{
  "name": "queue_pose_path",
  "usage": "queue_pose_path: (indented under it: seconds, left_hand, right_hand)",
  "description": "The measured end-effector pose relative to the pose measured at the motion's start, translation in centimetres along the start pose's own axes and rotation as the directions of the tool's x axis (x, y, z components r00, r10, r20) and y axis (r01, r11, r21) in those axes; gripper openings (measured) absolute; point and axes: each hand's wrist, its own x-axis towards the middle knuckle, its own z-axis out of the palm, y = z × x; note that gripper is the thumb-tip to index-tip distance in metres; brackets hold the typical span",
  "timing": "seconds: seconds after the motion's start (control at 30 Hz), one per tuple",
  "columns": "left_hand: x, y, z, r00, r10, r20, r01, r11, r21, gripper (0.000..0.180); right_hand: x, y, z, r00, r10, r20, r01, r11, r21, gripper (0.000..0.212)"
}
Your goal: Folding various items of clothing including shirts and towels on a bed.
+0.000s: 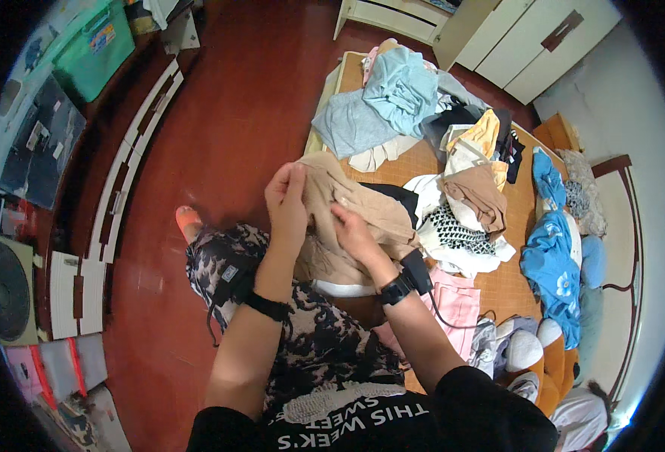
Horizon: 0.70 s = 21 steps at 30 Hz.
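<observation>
A beige knit garment point(370, 209) hangs over my lap and the bed's edge; its folds hide what kind of garment it is. My left hand point(286, 200) pinches its upper left edge between thumb and fingers. Lower and to the right, my right hand point(355, 235) grips a fold of the same cloth, fingertips partly sunk in it. A white piece of cloth point(341, 288) shows beneath the garment. Black cloth point(393, 200) lies just beyond it.
Heaped clothes cover the bed mat point(524, 218): a light blue garment point(402, 84), a brown one point(477, 194), pink trousers point(453, 305). Blue flowered cloth point(557, 264) lies near the headboard. Low drawers point(118, 196) and a green bin point(95, 56) stand left, across the red floor point(197, 113).
</observation>
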Motion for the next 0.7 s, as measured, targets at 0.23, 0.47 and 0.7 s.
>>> queue_pose_path:
  seconds: [0.23,0.47,0.7]
  left_hand:
    - [1.3,0.2,-2.6,0.976,0.092,-0.197,-0.079,0.994,0.07,0.025]
    - [1.5,-0.3,-1.9,0.954,0.228,-0.195,-0.168,0.945,0.279,0.024]
    - [1.0,0.0,-1.6,0.994,0.082,0.066,-0.104,0.839,0.535,0.028]
  right_hand:
    - [-4.5,-1.0,-4.9,0.979,0.152,0.138,-0.05,0.828,-0.558,0.033]
    - [-7.6,-5.6,-13.8,0.985,-0.001,-0.17,-0.077,0.891,-0.448,0.019]
    - [-8.6,-8.8,-18.4,0.929,0.213,-0.304,-0.261,0.957,-0.125,0.013]
